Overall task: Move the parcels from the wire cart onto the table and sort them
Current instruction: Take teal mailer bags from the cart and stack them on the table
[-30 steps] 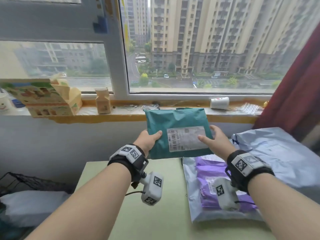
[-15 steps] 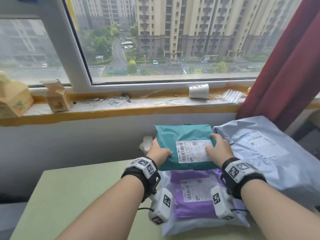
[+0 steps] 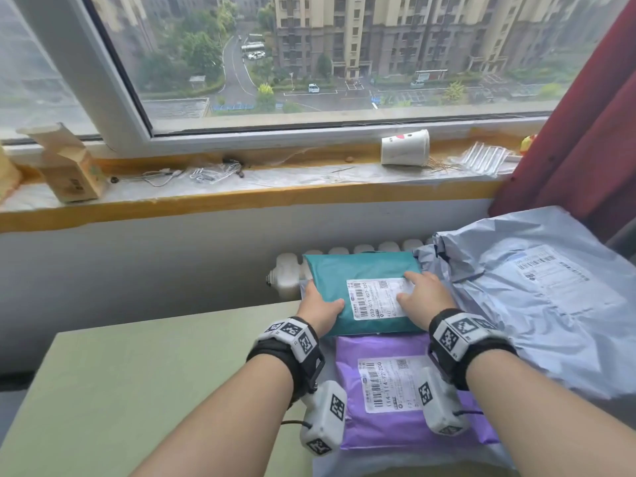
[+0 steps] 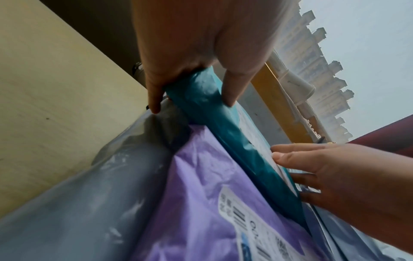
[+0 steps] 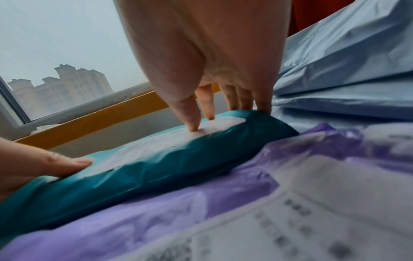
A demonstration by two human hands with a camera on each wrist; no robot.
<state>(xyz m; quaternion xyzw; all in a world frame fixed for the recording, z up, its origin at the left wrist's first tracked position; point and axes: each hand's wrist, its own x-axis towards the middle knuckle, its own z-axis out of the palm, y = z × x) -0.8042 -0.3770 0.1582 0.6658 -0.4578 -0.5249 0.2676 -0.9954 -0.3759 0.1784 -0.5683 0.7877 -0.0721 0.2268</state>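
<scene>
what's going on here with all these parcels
A person is sorting parcels on a pale green table by the window. Both hands, left hand and right hand, hold a teal parcel by its sides and set it at the far end of a purple parcel. A big light blue parcel lies to the right.

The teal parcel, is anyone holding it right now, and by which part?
Yes, both hands. The left hand grips the teal parcel by its left edge, thumb on top; the right hand holds its right edge, thumb and forefinger on the label.
</scene>
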